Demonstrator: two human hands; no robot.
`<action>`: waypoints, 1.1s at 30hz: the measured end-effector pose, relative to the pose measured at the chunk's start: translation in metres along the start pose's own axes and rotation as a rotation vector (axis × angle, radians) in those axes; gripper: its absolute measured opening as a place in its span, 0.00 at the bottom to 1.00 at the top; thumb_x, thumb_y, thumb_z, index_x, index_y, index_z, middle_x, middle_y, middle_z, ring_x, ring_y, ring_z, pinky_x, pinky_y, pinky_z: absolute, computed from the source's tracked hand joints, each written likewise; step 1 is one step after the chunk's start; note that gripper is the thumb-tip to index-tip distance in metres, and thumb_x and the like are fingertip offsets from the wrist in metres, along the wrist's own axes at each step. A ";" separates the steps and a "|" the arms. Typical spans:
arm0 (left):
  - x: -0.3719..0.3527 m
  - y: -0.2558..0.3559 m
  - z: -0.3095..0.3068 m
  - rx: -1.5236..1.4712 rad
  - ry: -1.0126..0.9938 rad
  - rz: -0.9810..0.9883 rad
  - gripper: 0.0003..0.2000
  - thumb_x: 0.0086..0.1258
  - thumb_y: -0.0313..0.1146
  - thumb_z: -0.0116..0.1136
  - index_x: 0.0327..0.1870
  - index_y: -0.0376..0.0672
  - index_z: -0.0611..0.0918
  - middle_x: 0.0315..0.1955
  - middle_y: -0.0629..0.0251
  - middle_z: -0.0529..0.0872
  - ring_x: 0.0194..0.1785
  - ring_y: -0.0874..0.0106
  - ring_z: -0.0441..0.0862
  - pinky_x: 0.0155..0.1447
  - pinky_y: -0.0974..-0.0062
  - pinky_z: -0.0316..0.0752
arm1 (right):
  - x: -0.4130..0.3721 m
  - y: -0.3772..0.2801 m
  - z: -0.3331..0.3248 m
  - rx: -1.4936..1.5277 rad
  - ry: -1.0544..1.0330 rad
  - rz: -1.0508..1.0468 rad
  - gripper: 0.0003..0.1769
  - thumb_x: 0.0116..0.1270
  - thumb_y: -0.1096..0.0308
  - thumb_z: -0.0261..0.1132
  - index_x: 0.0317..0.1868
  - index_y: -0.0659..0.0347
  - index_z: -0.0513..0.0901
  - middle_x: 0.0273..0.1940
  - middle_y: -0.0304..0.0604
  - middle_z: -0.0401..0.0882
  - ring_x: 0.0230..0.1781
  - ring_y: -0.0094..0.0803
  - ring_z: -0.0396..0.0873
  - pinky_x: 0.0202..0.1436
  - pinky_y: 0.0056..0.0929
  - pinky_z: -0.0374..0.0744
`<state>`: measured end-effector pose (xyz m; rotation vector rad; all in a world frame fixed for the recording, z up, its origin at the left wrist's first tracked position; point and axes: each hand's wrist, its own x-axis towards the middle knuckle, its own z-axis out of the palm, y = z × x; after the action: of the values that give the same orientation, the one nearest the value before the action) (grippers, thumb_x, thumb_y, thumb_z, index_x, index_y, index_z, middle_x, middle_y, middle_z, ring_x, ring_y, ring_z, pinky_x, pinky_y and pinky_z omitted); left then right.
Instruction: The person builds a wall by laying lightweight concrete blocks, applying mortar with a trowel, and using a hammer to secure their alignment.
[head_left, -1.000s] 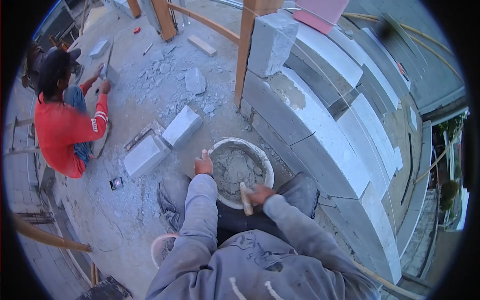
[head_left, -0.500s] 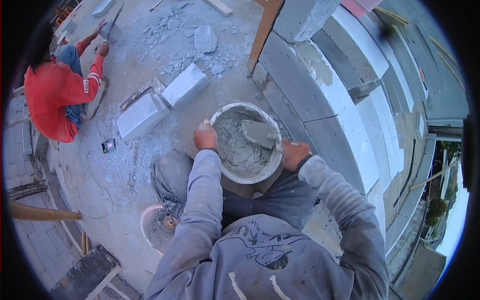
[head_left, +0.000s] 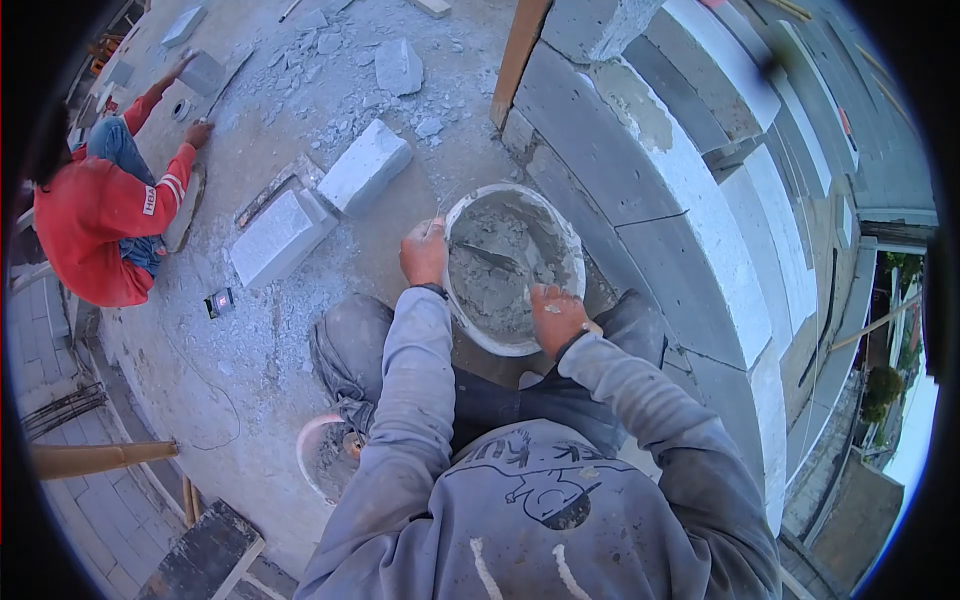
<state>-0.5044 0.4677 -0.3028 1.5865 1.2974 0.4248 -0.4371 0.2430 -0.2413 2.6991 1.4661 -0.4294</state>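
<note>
Left hand (head_left: 424,252) clamped on the left rim of a mortar bucket (head_left: 512,189) close in front; right hand (head_left: 556,318) wrapped round a trowel (head_left: 490,256) sunk in the mix (head_left: 500,292). Probably heavy and sloppy, best gripped by the stiff rim. Dusty concrete floor (head_left: 250,360) beneath, block wall (head_left: 650,200) right, loose blocks (head_left: 365,165) and a person in red (head_left: 90,210) far left.

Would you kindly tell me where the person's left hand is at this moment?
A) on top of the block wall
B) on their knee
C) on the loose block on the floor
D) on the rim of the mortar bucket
D: the left hand grips the rim of the bucket, while the right hand holds a trowel in the mortar.
</note>
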 end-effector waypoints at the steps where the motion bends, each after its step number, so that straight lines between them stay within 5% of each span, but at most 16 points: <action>1: 0.001 0.000 0.002 -0.013 -0.014 0.006 0.16 0.64 0.45 0.55 0.42 0.44 0.85 0.37 0.52 0.85 0.44 0.56 0.83 0.48 0.65 0.73 | -0.008 -0.005 0.000 0.051 -0.066 0.001 0.12 0.61 0.70 0.53 0.44 0.65 0.73 0.35 0.51 0.77 0.38 0.47 0.79 0.40 0.45 0.76; 3: 0.002 0.004 0.005 -0.036 -0.011 0.012 0.16 0.64 0.45 0.55 0.42 0.44 0.85 0.37 0.53 0.86 0.44 0.57 0.83 0.48 0.66 0.73 | -0.024 -0.007 0.002 0.085 -0.055 -0.063 0.15 0.60 0.70 0.54 0.48 0.67 0.71 0.38 0.55 0.78 0.39 0.51 0.79 0.42 0.45 0.76; 6: -0.002 0.011 0.011 -0.065 -0.047 0.047 0.15 0.64 0.44 0.56 0.41 0.44 0.86 0.38 0.53 0.86 0.45 0.57 0.83 0.49 0.67 0.73 | -0.043 -0.016 0.000 0.211 -0.131 0.109 0.20 0.51 0.71 0.60 0.46 0.69 0.71 0.36 0.58 0.78 0.36 0.52 0.80 0.40 0.44 0.78; 15: -0.015 0.023 0.025 -0.198 -0.107 0.044 0.14 0.63 0.39 0.57 0.41 0.39 0.85 0.38 0.56 0.86 0.44 0.65 0.83 0.50 0.73 0.72 | -0.058 -0.055 -0.021 0.726 -0.247 0.367 0.20 0.53 0.66 0.56 0.44 0.71 0.73 0.35 0.62 0.78 0.42 0.58 0.77 0.50 0.44 0.74; 17: -0.013 0.022 0.024 -0.252 -0.169 0.121 0.13 0.63 0.36 0.58 0.41 0.36 0.85 0.39 0.57 0.86 0.43 0.67 0.83 0.51 0.75 0.72 | -0.057 -0.047 0.004 0.886 -0.162 0.229 0.15 0.53 0.67 0.59 0.40 0.67 0.74 0.29 0.55 0.78 0.31 0.51 0.80 0.39 0.42 0.78; 18: -0.013 0.024 0.024 -0.297 -0.190 0.095 0.12 0.63 0.35 0.58 0.40 0.35 0.85 0.38 0.58 0.86 0.43 0.68 0.82 0.51 0.75 0.72 | -0.055 -0.045 -0.005 0.883 -0.125 0.263 0.15 0.53 0.67 0.59 0.40 0.67 0.74 0.29 0.55 0.78 0.31 0.51 0.80 0.39 0.42 0.78; 20: -0.012 0.028 0.025 -0.315 -0.203 0.067 0.12 0.63 0.33 0.58 0.40 0.35 0.85 0.38 0.60 0.87 0.43 0.71 0.82 0.51 0.75 0.72 | -0.054 -0.042 -0.030 1.468 -0.430 0.636 0.10 0.55 0.69 0.63 0.35 0.64 0.74 0.23 0.45 0.75 0.19 0.36 0.77 0.23 0.35 0.76; 23: 0.009 0.012 0.025 -0.218 -0.106 0.134 0.11 0.62 0.32 0.58 0.39 0.34 0.85 0.37 0.60 0.87 0.42 0.72 0.82 0.50 0.75 0.73 | -0.057 -0.012 -0.036 1.741 -0.452 0.618 0.07 0.57 0.72 0.65 0.33 0.63 0.75 0.22 0.39 0.73 0.14 0.24 0.72 0.15 0.22 0.72; 29: 0.063 -0.043 0.021 0.035 0.037 0.189 0.13 0.61 0.35 0.58 0.41 0.34 0.85 0.35 0.55 0.87 0.39 0.67 0.83 0.47 0.71 0.74 | -0.084 0.045 -0.075 1.708 -0.327 0.489 0.11 0.59 0.65 0.67 0.31 0.63 0.74 0.19 0.38 0.71 0.14 0.24 0.72 0.16 0.23 0.72; 33: 0.088 -0.053 0.010 0.097 -0.143 0.221 0.13 0.62 0.34 0.57 0.41 0.33 0.84 0.36 0.56 0.87 0.40 0.67 0.82 0.48 0.72 0.74 | -0.135 0.082 -0.116 1.713 -0.230 0.401 0.13 0.60 0.62 0.67 0.30 0.63 0.74 0.20 0.36 0.73 0.16 0.22 0.73 0.20 0.22 0.73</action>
<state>-0.4931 0.5363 -0.3789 1.8167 1.0522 0.3811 -0.4126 0.1064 -0.1023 3.3427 0.2132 -2.7706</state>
